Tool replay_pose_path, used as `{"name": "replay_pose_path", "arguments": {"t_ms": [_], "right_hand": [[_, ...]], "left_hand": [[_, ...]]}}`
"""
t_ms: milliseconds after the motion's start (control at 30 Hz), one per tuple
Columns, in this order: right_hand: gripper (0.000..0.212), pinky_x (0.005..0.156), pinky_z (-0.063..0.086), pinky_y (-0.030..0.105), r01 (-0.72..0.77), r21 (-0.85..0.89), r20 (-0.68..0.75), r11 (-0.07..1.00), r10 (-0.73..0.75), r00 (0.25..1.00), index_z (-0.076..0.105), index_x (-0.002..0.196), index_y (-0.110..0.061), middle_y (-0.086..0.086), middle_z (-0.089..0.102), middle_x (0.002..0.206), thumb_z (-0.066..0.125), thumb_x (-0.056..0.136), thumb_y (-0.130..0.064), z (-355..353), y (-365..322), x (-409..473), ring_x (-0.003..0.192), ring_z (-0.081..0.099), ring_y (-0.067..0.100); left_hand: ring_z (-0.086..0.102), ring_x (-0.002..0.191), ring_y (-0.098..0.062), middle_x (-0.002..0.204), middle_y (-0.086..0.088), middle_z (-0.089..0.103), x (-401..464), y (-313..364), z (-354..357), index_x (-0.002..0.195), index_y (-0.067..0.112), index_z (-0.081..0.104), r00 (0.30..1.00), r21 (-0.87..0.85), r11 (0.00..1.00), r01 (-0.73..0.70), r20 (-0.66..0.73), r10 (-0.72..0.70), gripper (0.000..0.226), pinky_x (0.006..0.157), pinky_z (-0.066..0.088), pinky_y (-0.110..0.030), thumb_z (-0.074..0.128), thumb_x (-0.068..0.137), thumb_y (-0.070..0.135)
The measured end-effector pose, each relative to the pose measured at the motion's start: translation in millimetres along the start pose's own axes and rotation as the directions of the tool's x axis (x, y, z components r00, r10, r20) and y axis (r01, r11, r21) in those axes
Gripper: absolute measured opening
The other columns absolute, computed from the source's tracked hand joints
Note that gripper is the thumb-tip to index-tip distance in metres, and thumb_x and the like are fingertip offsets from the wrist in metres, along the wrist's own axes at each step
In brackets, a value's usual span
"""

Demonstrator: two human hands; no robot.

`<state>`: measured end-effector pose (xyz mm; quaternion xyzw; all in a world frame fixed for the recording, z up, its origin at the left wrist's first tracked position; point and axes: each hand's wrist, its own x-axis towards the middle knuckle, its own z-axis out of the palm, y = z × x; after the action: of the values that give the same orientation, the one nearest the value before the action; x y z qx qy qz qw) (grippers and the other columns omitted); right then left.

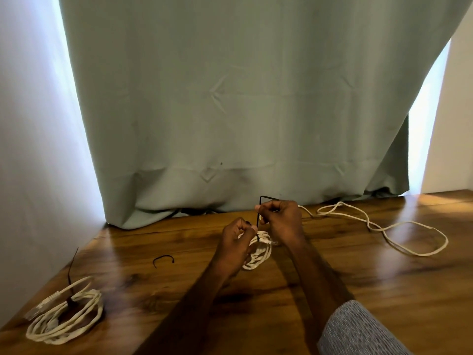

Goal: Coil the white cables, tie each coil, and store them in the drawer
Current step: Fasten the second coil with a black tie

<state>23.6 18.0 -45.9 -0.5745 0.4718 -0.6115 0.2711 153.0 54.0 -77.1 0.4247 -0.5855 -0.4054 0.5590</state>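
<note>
Middle of the frame: the left hand [236,235] grips a small white cable coil [258,252]. The right hand [280,216] pinches a black tie [259,211].

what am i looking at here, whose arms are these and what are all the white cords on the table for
This is one picture from a camera worn on a person's head, looking forward and down, so the arms are the wearer's own. There is no machine. The left hand holds a small coil of white cable above the brown wooden table, while the right hand pinches a thin black tie that runs down to the coil. On the table lie a larger white coil already bound with a black tie at the left, a loose uncoiled white cable at the right, and a spare curved black tie. A green curtain hangs behind.
</note>
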Motion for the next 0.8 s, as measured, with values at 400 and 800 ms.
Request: {"name": "replay_pose_path", "arguments": {"t_ms": [400, 800], "right_hand": [[0.008, 0.071, 0.055, 0.023, 0.395, 0.102, 0.385, 0.913, -0.402, 0.831, 0.082, 0.089, -0.017, -0.005, 0.077, 0.082, 0.08, 0.085, -0.011, 27.0, -10.2, -14.1, 0.078, 0.073, 0.011], [0.012, 0.081, 0.045, 0.038, 0.664, -0.163, 0.537, 0.73, -0.499, 0.68, 0.082, 0.092, -0.033, -0.017, 0.066, 0.095, 0.077, 0.081, -0.036, 32.9, 1.4, -17.1, 0.096, 0.053, 0.009]], "left_hand": [[0.039, 0.043, -0.014, 0.066, -0.011, 0.054, 12.1, -10.3, -29.3, 0.085, 0.009, 0.062, 0.955, -0.287, 0.952, 0.109, -0.236, -0.181, 0.021, 0.043, 0.03, -0.021, 0.052, 0.101, 0.019], [0.044, 0.035, -0.012, 0.055, -0.008, 0.053, 16.7, -5.8, -38.3, 0.071, 0.007, 0.058, 0.914, -0.467, 0.883, 0.055, -0.332, -0.232, 0.025, 0.034, 0.032, -0.017, 0.056, 0.096, 0.007]]}}
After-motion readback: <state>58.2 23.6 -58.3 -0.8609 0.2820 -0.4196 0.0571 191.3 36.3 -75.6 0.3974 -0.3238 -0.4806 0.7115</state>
